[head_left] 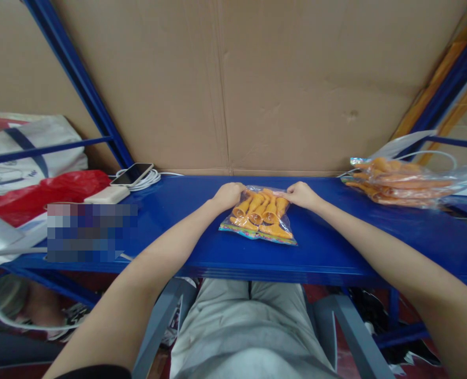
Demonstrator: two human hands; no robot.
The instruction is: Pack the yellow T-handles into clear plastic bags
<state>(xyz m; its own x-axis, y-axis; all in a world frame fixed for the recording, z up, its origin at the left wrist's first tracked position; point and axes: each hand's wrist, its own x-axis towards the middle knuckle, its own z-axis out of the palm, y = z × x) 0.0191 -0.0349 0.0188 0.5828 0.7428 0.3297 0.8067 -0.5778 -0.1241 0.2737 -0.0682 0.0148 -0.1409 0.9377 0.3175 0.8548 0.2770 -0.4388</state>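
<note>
A clear plastic bag [259, 213] holding several orange, horn-shaped pieces lies on the blue table in front of me. Its colourful printed edge faces my body. My left hand [230, 195] is closed on the bag's far left corner, and my right hand [301, 195] pinches the far right corner. The fingertips of both hands are partly hidden against the plastic. What the orange pieces are exactly, I cannot make out.
More bags of orange pieces [403, 181] are piled at the right. On the left are a phone [133, 174] on a coiled white cable, a white power bank [107, 195], a red plastic bag [60, 187] and a tote bag [60, 145]. Cardboard [225, 89] stands behind the blue table [202, 252].
</note>
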